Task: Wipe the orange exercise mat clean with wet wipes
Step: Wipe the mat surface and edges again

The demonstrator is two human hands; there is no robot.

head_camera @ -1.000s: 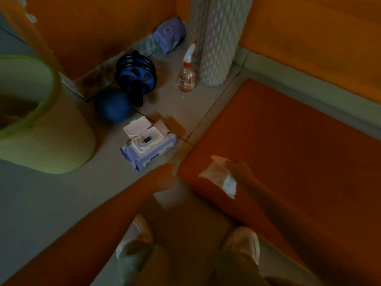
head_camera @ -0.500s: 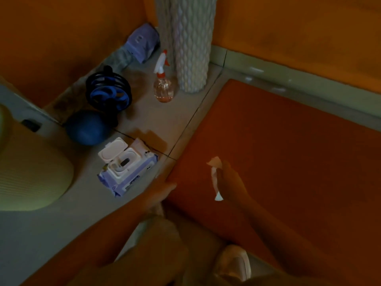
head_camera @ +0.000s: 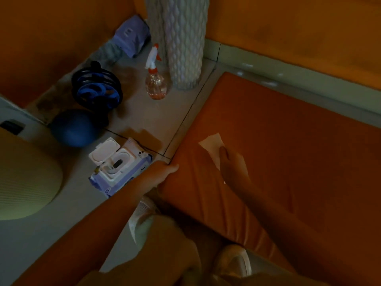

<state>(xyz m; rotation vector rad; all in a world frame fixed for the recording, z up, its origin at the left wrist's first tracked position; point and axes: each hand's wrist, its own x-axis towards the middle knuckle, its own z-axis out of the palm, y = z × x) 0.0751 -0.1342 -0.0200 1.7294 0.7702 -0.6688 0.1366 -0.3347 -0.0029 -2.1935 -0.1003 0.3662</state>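
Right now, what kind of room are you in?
Probably a home workout corner, though I can't be sure. An orange mat lies on the tiled floor, and an ab wheel and a blue ball sit close to the wall beside it.

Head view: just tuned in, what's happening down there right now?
A person is crouched at the corner of the orange mat. Their right hand presses a white wet wipe flat on the mat near that corner, while the left hand holds the mat's edge. The wipes pack lies on the floor beside it with its lid open.
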